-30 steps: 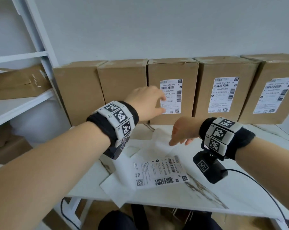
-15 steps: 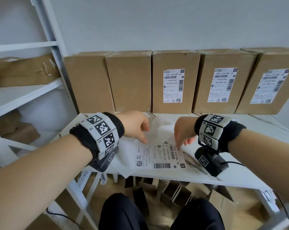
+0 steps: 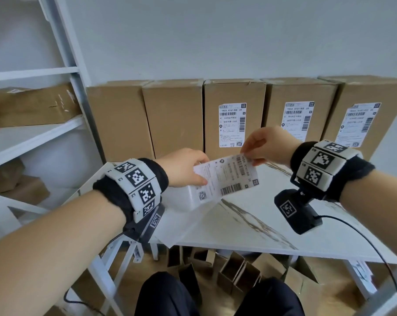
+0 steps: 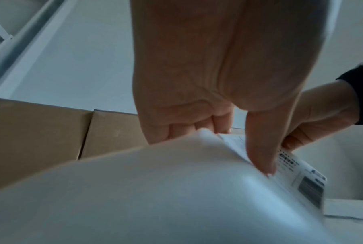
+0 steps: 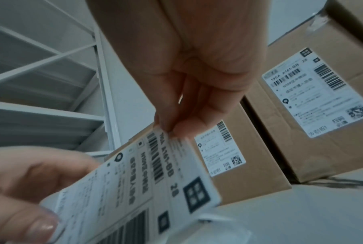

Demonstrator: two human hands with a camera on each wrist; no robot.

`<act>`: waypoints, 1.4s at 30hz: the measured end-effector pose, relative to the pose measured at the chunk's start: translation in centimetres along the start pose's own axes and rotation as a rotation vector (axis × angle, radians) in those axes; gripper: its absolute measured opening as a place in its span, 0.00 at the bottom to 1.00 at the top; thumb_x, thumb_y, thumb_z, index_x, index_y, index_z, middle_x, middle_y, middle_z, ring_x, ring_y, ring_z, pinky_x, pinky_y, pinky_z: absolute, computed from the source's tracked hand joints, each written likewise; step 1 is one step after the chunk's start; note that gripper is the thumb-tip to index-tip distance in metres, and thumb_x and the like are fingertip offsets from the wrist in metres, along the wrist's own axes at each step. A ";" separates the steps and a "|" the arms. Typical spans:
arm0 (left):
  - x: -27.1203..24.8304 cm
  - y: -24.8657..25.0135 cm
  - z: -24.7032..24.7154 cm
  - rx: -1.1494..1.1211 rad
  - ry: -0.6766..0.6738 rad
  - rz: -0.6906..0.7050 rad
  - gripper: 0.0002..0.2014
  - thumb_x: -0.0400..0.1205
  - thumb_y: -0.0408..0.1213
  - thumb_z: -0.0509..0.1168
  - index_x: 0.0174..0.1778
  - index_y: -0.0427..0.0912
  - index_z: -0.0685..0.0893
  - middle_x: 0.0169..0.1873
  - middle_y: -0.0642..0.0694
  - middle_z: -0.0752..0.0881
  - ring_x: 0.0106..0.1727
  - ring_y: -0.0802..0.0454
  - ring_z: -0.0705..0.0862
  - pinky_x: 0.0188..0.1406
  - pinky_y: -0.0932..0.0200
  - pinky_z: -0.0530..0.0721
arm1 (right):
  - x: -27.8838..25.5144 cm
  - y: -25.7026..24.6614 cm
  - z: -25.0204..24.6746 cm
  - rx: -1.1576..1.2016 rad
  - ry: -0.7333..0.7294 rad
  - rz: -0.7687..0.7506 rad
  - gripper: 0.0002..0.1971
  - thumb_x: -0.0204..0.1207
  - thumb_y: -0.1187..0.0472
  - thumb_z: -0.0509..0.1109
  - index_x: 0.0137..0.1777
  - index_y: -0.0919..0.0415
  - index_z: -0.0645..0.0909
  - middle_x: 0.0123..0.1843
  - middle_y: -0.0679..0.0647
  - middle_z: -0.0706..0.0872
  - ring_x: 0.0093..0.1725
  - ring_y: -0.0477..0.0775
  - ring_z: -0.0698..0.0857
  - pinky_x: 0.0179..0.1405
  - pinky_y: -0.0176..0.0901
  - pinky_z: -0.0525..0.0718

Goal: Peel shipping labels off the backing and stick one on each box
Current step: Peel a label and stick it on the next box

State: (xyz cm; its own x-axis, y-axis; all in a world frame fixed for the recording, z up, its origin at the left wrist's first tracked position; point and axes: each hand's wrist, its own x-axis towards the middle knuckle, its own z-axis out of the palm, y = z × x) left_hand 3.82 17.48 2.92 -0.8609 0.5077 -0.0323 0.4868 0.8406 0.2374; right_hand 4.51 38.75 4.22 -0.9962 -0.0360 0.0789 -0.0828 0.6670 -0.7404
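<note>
A printed shipping label (image 3: 227,176) on its white backing strip (image 3: 181,215) is held up above the table. My left hand (image 3: 188,169) pinches the label's left end, thumb on top (image 4: 260,156). My right hand (image 3: 261,147) pinches the top right corner (image 5: 172,130) between thumb and fingers. Several brown boxes line the wall: the three on the right, such as the middle box (image 3: 235,94), carry labels (image 3: 232,125); the two left ones (image 3: 174,117) (image 3: 117,119) are bare. The backing hangs down off the table's front edge.
A white marbled table (image 3: 284,229) holds the boxes. A white shelf rack (image 3: 33,133) with cardboard stands at the left. Open small cartons (image 3: 238,272) sit on the floor under the table. A cable (image 3: 363,238) trails from my right wrist camera.
Both hands have taken the label sheet off the table and lifted it. A second ago my left hand was pressing on the middle box's label; then both reached down to the sheet.
</note>
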 end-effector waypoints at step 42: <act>2.1 -1.3 -1.1 -0.307 0.291 -0.128 0.15 0.81 0.22 0.53 0.54 0.47 0.75 0.41 0.48 0.78 0.36 0.55 0.74 0.30 0.62 0.71 | 1.1 0.9 0.5 0.306 0.360 0.073 0.09 0.74 0.71 0.63 0.36 0.60 0.79 0.36 0.57 0.86 0.40 0.57 0.87 0.39 0.44 0.88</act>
State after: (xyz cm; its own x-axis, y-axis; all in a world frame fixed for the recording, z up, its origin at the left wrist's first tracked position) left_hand 1.21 17.30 3.61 -0.9387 0.2916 0.1837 0.3445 0.7760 0.5284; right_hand 3.33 38.94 3.30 -0.9319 0.2986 0.2058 -0.0709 0.4065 -0.9109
